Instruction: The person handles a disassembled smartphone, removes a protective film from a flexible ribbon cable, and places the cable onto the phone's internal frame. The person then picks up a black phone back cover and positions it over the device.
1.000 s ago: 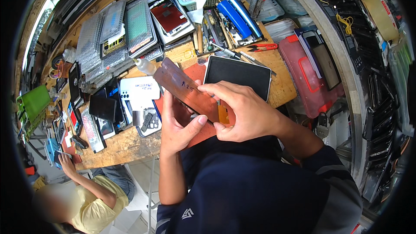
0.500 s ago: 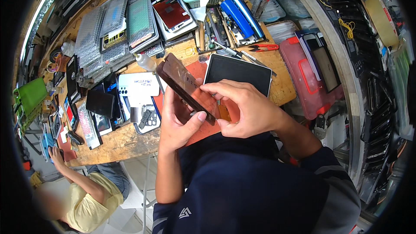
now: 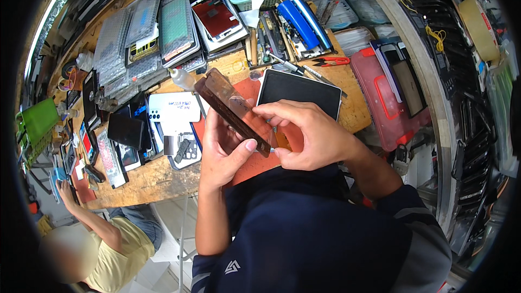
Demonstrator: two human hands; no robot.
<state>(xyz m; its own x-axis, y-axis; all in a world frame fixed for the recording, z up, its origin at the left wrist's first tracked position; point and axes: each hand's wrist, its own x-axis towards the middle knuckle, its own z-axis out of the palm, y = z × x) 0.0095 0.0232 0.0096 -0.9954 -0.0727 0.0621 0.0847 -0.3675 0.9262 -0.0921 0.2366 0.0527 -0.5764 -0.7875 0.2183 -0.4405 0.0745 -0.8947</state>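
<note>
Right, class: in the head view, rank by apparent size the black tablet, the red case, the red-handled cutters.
1. Red case
2. Black tablet, close behind; hands hide part, so unsure
3. Red-handled cutters, clearly smallest

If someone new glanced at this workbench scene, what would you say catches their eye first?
First, the two hands at the centre: the left hand cradles a brown phone while the right hand works at its lower end. Behind them the wooden bench is crowded with phone screens and parts, with a red plastic case at its right end. At lower left, another person in a yellow shirt reaches toward the bench.
</note>
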